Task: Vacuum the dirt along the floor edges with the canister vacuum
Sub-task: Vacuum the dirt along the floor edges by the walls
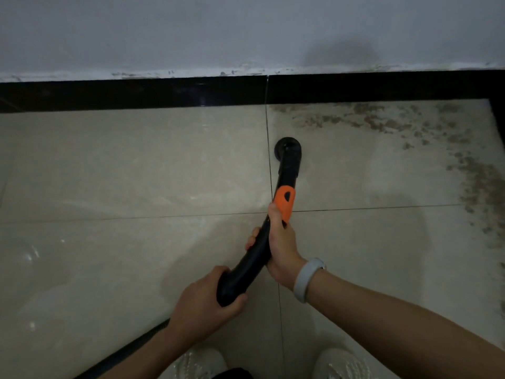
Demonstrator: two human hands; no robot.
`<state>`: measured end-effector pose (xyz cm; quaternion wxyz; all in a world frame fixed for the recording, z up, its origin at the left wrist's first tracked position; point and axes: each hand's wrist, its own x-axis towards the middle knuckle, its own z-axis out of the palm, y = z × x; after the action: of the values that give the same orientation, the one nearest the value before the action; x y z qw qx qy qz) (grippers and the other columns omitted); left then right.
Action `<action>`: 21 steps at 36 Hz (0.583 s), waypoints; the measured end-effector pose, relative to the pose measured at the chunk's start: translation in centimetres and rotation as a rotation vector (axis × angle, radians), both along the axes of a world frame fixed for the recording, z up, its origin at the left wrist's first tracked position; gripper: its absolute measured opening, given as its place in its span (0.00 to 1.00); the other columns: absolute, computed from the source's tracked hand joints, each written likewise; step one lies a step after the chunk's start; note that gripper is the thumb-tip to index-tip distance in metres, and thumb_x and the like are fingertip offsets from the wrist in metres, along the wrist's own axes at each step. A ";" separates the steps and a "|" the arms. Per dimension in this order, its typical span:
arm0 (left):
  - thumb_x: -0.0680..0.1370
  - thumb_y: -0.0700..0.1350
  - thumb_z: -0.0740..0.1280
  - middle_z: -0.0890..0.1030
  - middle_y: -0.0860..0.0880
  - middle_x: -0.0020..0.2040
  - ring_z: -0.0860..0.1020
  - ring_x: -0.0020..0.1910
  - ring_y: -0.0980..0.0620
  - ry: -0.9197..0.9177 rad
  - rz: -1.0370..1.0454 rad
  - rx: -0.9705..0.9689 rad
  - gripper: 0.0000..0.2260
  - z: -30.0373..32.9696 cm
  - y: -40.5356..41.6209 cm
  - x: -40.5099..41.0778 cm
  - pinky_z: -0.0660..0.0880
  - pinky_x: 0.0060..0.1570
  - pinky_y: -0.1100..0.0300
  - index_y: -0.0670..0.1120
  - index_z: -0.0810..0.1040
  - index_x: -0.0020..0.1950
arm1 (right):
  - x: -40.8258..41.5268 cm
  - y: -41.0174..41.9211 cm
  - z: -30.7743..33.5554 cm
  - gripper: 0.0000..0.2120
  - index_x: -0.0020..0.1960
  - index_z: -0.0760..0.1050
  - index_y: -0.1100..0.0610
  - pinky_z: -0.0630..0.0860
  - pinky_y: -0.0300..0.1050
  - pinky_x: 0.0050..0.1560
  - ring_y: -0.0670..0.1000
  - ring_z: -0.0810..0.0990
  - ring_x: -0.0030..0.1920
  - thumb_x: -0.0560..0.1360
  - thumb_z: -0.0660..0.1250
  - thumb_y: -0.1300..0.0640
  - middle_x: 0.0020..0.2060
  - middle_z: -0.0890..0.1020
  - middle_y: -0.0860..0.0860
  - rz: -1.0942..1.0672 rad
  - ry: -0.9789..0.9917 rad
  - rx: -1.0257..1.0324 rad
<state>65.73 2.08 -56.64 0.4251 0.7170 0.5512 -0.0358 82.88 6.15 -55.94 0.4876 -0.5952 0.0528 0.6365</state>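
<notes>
Seen from above, my two hands hold the vacuum wand (276, 217), a curved black tube with an orange collar (285, 202) partway down; no brand, label or writing can be read on it. My left hand (203, 305) has its grip wrapped around the bent upper end of the tube, fingers curled under and thumb over the top. My right hand (280, 247) has its grip closed around the tube just below the orange collar, thumb lying along the collar's edge; a pale grey wristband (307, 280) circles that wrist. The wand's round black nozzle (287, 149) sits on the beige tiled floor (123, 173), just right of a grout line and near the black skirting (136, 94) at the foot of the grey wall (191, 31). Brown dirt (410, 124) speckles the tile to the right of the nozzle, spreading along the skirting and down the right-hand edge; the nozzle is apart from it. A dark ribbed hose (131, 348) runs away from my left wrist toward the lower left. The toes of two white shoes (338, 362) show at the bottom edge.
</notes>
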 end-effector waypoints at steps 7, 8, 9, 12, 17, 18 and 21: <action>0.59 0.72 0.55 0.77 0.55 0.41 0.76 0.38 0.55 -0.026 0.136 0.015 0.30 0.2 1.2 -0.4 0.67 0.34 0.68 0.56 0.68 0.54 | -1.3 2.8 0.3 0.15 0.43 0.67 0.57 0.74 0.47 0.31 0.52 0.72 0.22 0.79 0.63 0.47 0.23 0.72 0.53 0.092 -0.038 0.013; 0.60 0.72 0.56 0.77 0.55 0.41 0.76 0.38 0.55 -0.026 0.162 0.022 0.30 0.4 1.6 -0.2 0.67 0.34 0.67 0.56 0.68 0.54 | -1.3 3.5 0.3 0.15 0.43 0.67 0.57 0.74 0.47 0.31 0.52 0.72 0.22 0.79 0.63 0.46 0.22 0.72 0.53 0.115 -0.036 0.024; 0.61 0.71 0.59 0.77 0.54 0.41 0.76 0.38 0.54 -0.021 0.184 0.025 0.28 0.5 2.1 0.1 0.68 0.34 0.65 0.55 0.68 0.54 | -1.2 4.2 0.4 0.14 0.44 0.67 0.56 0.74 0.46 0.31 0.52 0.72 0.22 0.79 0.63 0.46 0.23 0.73 0.52 0.129 -0.033 0.031; 0.71 0.57 0.71 0.77 0.53 0.40 0.76 0.38 0.53 -0.012 0.225 0.043 0.19 0.6 3.9 0.8 0.69 0.35 0.63 0.51 0.71 0.56 | -0.8 6.3 0.7 0.14 0.45 0.67 0.56 0.74 0.45 0.30 0.52 0.71 0.23 0.78 0.64 0.46 0.24 0.73 0.53 0.119 -0.012 0.022; 0.72 0.55 0.72 0.81 0.48 0.42 0.80 0.41 0.47 -0.012 0.229 0.081 0.17 0.7 6.5 1.9 0.77 0.42 0.53 0.48 0.74 0.56 | 0.2 8.7 0.8 0.15 0.48 0.68 0.58 0.75 0.46 0.32 0.52 0.72 0.25 0.78 0.64 0.45 0.27 0.72 0.53 0.112 -0.039 0.028; 0.73 0.54 0.72 0.81 0.47 0.42 0.80 0.41 0.46 -0.015 0.231 0.088 0.17 0.7 6.9 2.1 0.77 0.42 0.52 0.48 0.74 0.56 | 0.3 9.1 0.7 0.15 0.48 0.68 0.57 0.75 0.46 0.32 0.53 0.72 0.25 0.78 0.64 0.45 0.28 0.72 0.53 0.107 -0.041 0.030; 0.73 0.54 0.71 0.81 0.47 0.43 0.80 0.42 0.45 -0.018 0.223 0.101 0.17 0.9 8.0 2.5 0.77 0.43 0.52 0.48 0.74 0.57 | 0.6 10.1 0.8 0.16 0.50 0.68 0.58 0.76 0.45 0.32 0.52 0.72 0.24 0.78 0.64 0.44 0.28 0.72 0.53 0.093 -0.054 0.028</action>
<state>68.27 10.06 -55.70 0.3945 0.6720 0.6250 0.0459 83.46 16.24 -55.15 0.4672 -0.6071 0.0028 0.6427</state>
